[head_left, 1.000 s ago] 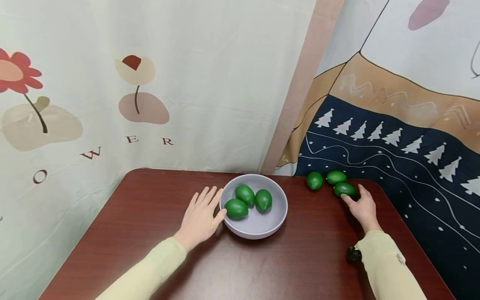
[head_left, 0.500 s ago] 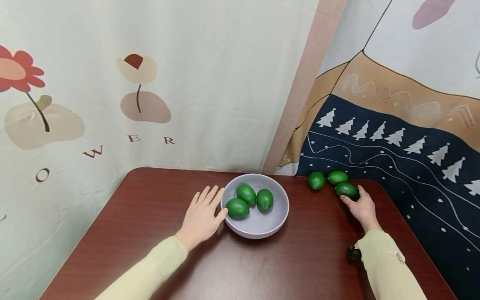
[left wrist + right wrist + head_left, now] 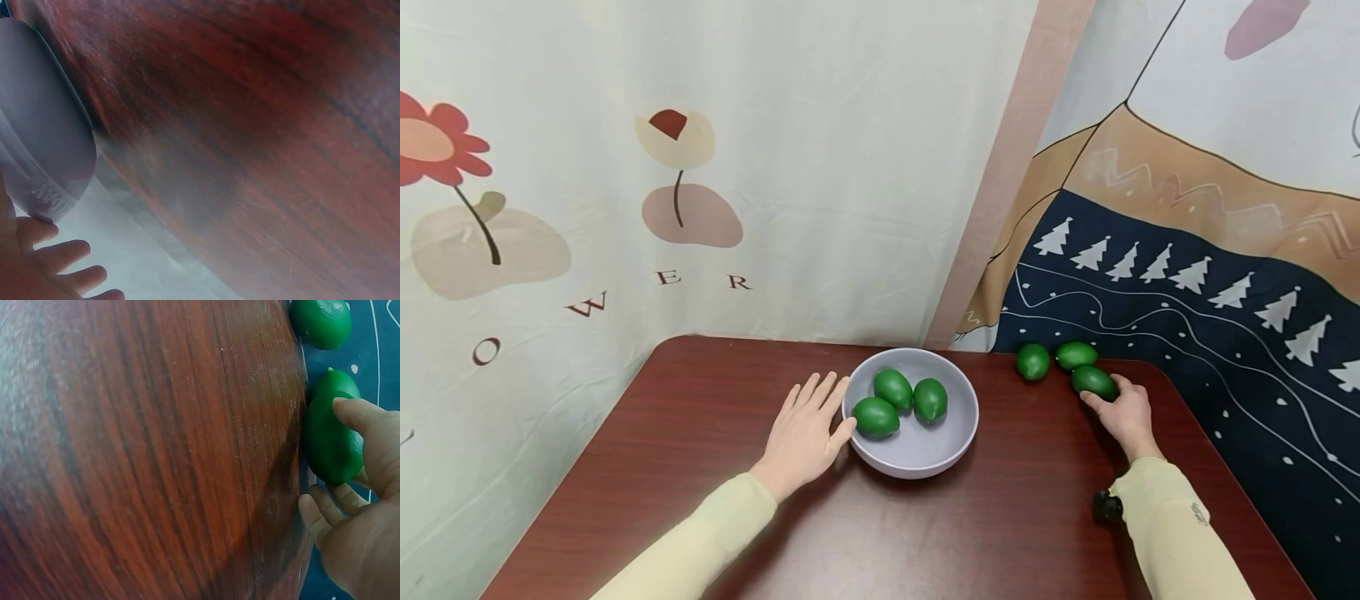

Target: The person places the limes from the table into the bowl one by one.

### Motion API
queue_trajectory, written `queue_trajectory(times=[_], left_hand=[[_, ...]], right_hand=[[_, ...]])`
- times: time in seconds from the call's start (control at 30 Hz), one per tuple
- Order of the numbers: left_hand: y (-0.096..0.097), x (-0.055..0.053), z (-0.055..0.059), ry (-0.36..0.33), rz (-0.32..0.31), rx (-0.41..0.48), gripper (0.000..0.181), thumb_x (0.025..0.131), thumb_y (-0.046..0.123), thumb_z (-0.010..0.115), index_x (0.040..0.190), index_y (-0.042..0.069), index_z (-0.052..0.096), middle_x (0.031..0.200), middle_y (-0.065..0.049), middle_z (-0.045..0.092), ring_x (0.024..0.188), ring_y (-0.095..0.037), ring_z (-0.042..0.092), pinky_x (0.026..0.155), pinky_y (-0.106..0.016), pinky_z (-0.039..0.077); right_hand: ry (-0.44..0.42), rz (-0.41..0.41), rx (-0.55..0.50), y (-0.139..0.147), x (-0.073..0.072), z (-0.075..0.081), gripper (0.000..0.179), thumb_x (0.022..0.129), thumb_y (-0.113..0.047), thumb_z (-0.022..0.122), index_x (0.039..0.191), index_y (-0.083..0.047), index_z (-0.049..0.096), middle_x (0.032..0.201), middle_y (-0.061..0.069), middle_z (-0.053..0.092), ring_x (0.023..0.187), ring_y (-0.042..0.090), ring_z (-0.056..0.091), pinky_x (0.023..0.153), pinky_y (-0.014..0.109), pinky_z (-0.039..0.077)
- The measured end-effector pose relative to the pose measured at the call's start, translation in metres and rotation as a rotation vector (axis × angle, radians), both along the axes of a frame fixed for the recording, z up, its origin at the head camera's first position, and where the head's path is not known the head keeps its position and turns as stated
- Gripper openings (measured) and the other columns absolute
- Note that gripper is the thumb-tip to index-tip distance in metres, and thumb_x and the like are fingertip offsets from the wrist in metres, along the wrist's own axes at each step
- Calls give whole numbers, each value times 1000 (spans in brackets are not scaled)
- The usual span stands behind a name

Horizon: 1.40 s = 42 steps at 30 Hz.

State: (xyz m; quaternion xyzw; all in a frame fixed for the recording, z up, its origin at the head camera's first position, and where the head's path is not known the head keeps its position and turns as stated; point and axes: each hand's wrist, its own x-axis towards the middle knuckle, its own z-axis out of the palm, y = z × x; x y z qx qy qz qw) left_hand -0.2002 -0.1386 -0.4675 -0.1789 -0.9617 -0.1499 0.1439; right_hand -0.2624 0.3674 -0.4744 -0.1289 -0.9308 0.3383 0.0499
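Observation:
A pale lavender bowl (image 3: pixel 951 446) stands on the table with three green limes (image 3: pixel 893 389) inside. Against its left side lies my left hand (image 3: pixel 801 437), fingers straight and thumb at the rim; in the left wrist view the fingers (image 3: pixel 62 256) show beside the bowl's outer wall (image 3: pixel 44 106). At the far right, my right hand (image 3: pixel 1127 417) pinches a lime (image 3: pixel 1093 382) between thumb and fingers. The right wrist view shows the thumb on top of this lime (image 3: pixel 331 440). Two other limes sit close by, one just behind (image 3: pixel 1076 355) and one to the left (image 3: pixel 1033 362).
The dark red wooden table (image 3: pixel 1000 533) ends at a back edge right behind the limes. A pale printed curtain (image 3: pixel 820 167) hangs behind it, and a navy cloth with white trees (image 3: pixel 1187 317) hangs at the right. A black wrist camera (image 3: pixel 1107 507) sits on the right sleeve.
The right hand's fingers have drawn in slightly around the lime. The left hand and bowl hold their places; the head view has shifted a little.

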Motion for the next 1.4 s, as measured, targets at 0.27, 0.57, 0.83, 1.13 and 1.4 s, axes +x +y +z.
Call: queue_trajectory(times=[0.27,0.57,0.83,1.13,1.4], left_hand=[[0,1,0,-7,5,-3,63,103,44,54,156,10,47,159,-15,47,151,-40,35,125,-58,23],[0,0,1,-18,6,-3,63,104,44,54,157,10,46,159,-15,46,151,-40,34,125,-58,23],[-1,0,0,-12,5,-3,63,104,44,54,156,10,46,159,-16,46,150,-41,36,124,-58,24],[-1,-1,0,-10,6,3,63,103,44,55,156,10,47,158,-15,47,150,-41,36,124,-58,23],[-1,-1,-1,-5,2,6,63,103,43,55,156,10,47,158,-16,47,149,-41,38,124,-58,24]], right_hand=[[-11,-17,-26,-2,2,-1,73,101,-28,63,147,18,31,140,42,38,120,53,42,105,66,39],[28,-41,-29,-5,3,-2,67,101,-27,64,143,16,36,132,38,46,115,50,46,101,63,41],[47,-47,-63,-10,7,0,65,100,-25,67,145,13,38,135,36,47,117,48,47,100,61,42],[97,-42,-158,-17,10,0,67,100,-26,68,148,10,38,140,34,48,123,47,49,98,56,46],[164,-31,-238,-30,11,4,64,98,-22,70,148,6,43,138,28,51,123,38,53,80,12,40]])
